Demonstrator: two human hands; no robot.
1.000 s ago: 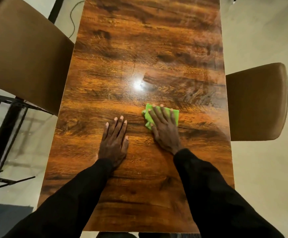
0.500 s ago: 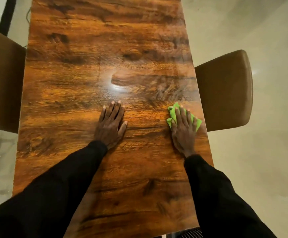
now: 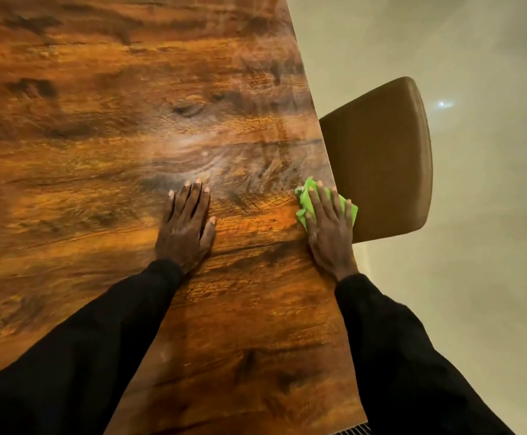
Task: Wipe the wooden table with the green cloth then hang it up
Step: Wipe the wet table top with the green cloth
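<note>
The glossy wooden table (image 3: 105,158) fills the left and middle of the head view. A bright green cloth (image 3: 305,202) lies crumpled at the table's right edge. My right hand (image 3: 329,229) presses flat on the cloth with straight fingers, and part of the cloth hangs past the edge. My left hand (image 3: 186,229) rests flat on the bare wood to the left, fingers spread, about a hand's width from the cloth.
A tan padded chair (image 3: 381,158) stands tucked against the table's right side, just beyond the cloth. Pale floor (image 3: 482,246) spreads to the right of the table.
My right hand has slid the cloth rightward from the table's middle to its right edge. My left hand has stayed flat on the wood. The view has swung right.
</note>
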